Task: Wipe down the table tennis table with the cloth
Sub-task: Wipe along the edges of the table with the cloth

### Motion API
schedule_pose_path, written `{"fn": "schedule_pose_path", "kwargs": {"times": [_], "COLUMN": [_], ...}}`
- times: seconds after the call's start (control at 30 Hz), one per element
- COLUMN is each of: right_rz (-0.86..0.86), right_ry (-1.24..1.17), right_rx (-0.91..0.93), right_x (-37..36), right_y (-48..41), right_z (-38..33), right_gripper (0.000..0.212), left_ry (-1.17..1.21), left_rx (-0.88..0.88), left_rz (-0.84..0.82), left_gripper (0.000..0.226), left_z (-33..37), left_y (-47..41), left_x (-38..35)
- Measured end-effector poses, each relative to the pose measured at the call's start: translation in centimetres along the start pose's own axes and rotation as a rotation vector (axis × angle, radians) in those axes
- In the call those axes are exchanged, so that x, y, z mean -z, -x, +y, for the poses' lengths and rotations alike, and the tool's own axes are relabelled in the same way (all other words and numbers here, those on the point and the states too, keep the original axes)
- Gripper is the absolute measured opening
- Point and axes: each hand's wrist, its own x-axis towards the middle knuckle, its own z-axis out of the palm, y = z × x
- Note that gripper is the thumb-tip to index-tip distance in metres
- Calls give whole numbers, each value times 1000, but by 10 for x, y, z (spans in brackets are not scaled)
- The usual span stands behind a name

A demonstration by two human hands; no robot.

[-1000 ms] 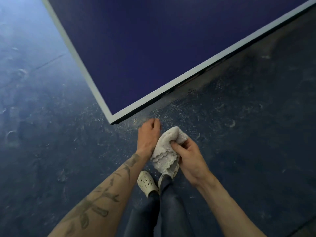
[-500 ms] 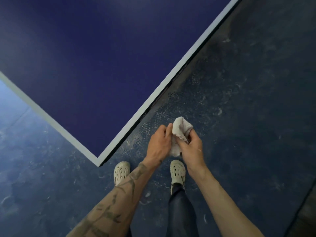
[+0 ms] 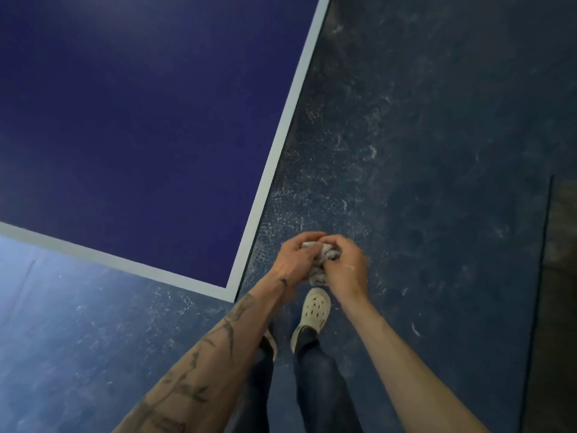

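Observation:
The dark blue table tennis table [image 3: 140,126] with white edge lines fills the upper left; its near corner lies just left of my hands. A crumpled light grey cloth [image 3: 320,264] is bunched between both hands over the floor, right of that corner. My left hand [image 3: 295,260] grips the cloth from the left, fingers curled over its top. My right hand [image 3: 345,270] grips it from the right. Most of the cloth is hidden inside the two hands.
Below me is a scuffed dark blue floor [image 3: 421,151] with white marks. My legs and a cream clog [image 3: 315,309] stand under the hands. A darker strip of floor [image 3: 562,276] runs along the right edge.
The view swung, so the table corner now sits left of my hands. Both hands closed in and bunched the cloth into a tighter ball; my left hand now grips it.

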Motion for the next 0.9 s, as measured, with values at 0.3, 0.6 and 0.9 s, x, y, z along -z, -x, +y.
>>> {"fn": "schedule_pose_path", "kwargs": {"times": [0.3, 0.6, 0.9], "right_rz": [-172, -106, -167], "right_ry": [-447, -813, -1101], "right_rx": [-352, -391, -392], "right_x": [14, -17, -40], "right_y": [16, 23, 38], "right_z": [20, 2, -1], "right_gripper": [25, 47, 42], "left_ry": [-94, -239, -392], "left_rx": [-104, -198, -186], "left_rz": [77, 92, -16], "left_gripper": [33, 36, 40], "left_z": [-19, -17, 5], "left_y": [9, 14, 20], "left_x": [4, 7, 31]}}
